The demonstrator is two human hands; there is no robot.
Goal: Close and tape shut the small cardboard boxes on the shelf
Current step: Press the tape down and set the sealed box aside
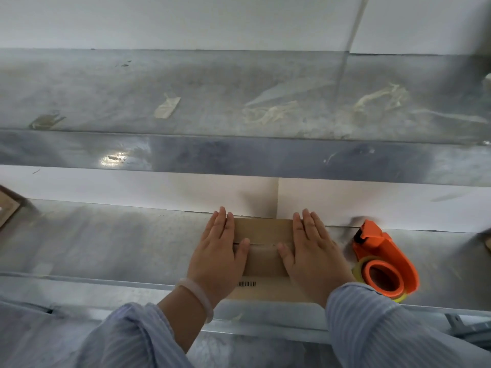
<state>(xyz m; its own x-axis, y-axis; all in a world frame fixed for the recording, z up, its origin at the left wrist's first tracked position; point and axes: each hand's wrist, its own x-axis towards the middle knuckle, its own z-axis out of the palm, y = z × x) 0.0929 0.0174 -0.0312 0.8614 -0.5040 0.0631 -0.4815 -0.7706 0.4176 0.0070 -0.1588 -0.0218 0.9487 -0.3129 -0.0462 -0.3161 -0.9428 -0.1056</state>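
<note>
— While pressing down like that, gripping anything?

— No. Pressing flat with the left hand (218, 258) on the left part of the small cardboard box (263, 232), fingers straight and close together, thumb stretched inward toward the seam (261, 244). Doing likewise with the right hand (313, 256) on the right part. Curled round nothing; only bearing on the closed flaps.

— And where, exactly?

— On the lower shelf (106, 248), toward its front edge, far side close to the white back panel (372, 205). Closed on top, with a barcode (247, 284) printed on the near side.

— Taped already?

— Hard to say; maybe a glossy strip across the near flap between the thumbs, but too blurred to swear to.

— Anything else lying about?

— Just beside the right hand, resting on the same shelf: an orange tape dispenser (382, 251) loaded with a yellowish tape roll (358, 269). Up on the upper shelf (79, 88), scattered tape scraps (167, 106). At the far left edge, cut off, a bit of another cardboard piece (8, 208). Round the left wrist, a pale bracelet (198, 296); over both forearms, striped blue sleeves (385, 328).
</note>
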